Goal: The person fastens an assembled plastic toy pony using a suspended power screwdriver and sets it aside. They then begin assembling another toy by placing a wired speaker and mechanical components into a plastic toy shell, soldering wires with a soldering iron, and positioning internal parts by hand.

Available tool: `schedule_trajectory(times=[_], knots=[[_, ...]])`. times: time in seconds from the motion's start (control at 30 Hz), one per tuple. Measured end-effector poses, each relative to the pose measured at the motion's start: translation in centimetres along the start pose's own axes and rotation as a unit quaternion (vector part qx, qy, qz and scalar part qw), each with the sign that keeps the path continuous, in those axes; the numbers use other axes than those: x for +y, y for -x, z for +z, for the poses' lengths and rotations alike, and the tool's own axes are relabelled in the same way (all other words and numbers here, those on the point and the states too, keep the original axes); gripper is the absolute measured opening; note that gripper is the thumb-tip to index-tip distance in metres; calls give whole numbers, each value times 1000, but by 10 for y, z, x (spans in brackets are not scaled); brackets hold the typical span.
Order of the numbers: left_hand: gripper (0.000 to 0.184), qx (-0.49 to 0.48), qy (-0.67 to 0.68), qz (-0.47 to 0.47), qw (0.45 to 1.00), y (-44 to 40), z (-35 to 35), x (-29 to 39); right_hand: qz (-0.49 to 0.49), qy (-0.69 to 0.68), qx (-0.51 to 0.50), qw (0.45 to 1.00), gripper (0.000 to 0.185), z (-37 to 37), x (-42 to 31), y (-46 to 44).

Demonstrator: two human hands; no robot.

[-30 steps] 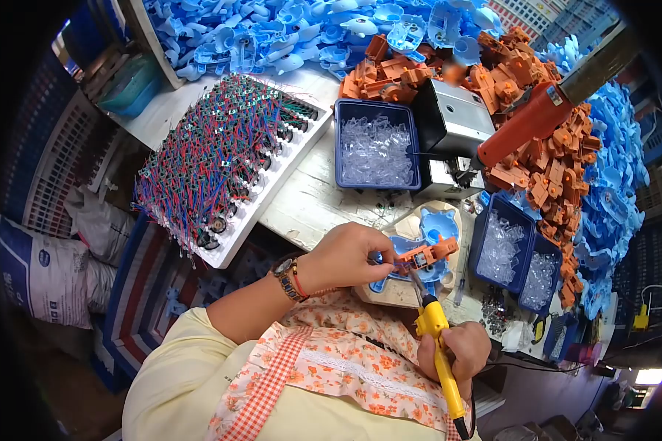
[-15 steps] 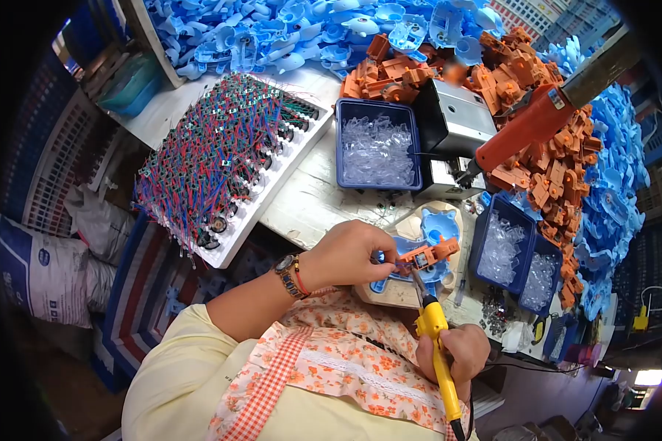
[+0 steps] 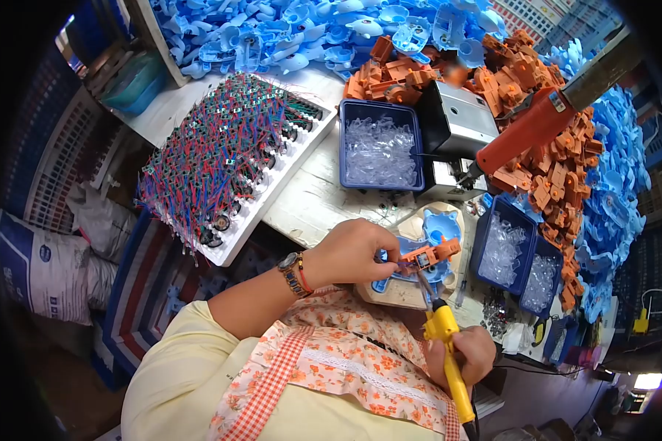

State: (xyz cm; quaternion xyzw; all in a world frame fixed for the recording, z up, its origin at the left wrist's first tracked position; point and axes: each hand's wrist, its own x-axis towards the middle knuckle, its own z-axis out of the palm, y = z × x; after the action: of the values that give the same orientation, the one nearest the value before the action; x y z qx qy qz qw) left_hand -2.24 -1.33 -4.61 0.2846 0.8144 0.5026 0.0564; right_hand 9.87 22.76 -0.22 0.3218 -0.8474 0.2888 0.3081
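My left hand [image 3: 357,251] is closed, thumb and finger pinched at the left end of an orange plastic housing [image 3: 440,253]. A small dark component shows in the housing's opening. My right hand [image 3: 463,357] wraps round a yellow soldering iron [image 3: 443,327], whose metal tip points up at the underside of the housing. Whether the tip touches it, I cannot tell. Beneath lies a light blue plastic shell [image 3: 440,225], set in a pale fixture block [image 3: 456,275].
A white foam tray [image 3: 272,184] of wired circuit boards stands left. Blue bins [image 3: 381,187] hold clear plastic parts. A red electric screwdriver [image 3: 524,132] hangs at right. Orange housings [image 3: 559,162] and blue shells [image 3: 294,37] are heaped behind.
My right hand and the soldering iron have shifted slightly right and down. The left hand and the orange housing stay almost in place.
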Motion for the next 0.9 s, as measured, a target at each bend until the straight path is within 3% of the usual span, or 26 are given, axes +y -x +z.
schedule_trajectory(times=[0.13,0.2,0.27,0.37,0.6,0.9], knots=[[13,-6,-1,-11,1000,0,0,0,91,28,116,989,32,-2,5,28],[13,-9,1,-18,1000,0,-1,3,212,-60,188,957,30,-3,-1,28],[13,-13,-8,-20,1000,-1,-3,4,263,-81,235,932,23,-5,0,22],[12,-23,-27,-20,999,-1,-4,6,310,-102,234,916,22,-13,-1,19],[12,-32,-39,-21,999,-2,-6,8,284,-119,233,922,23,-11,3,23],[17,-34,-11,-28,999,-1,-7,15,239,-142,127,952,30,-8,4,16]])
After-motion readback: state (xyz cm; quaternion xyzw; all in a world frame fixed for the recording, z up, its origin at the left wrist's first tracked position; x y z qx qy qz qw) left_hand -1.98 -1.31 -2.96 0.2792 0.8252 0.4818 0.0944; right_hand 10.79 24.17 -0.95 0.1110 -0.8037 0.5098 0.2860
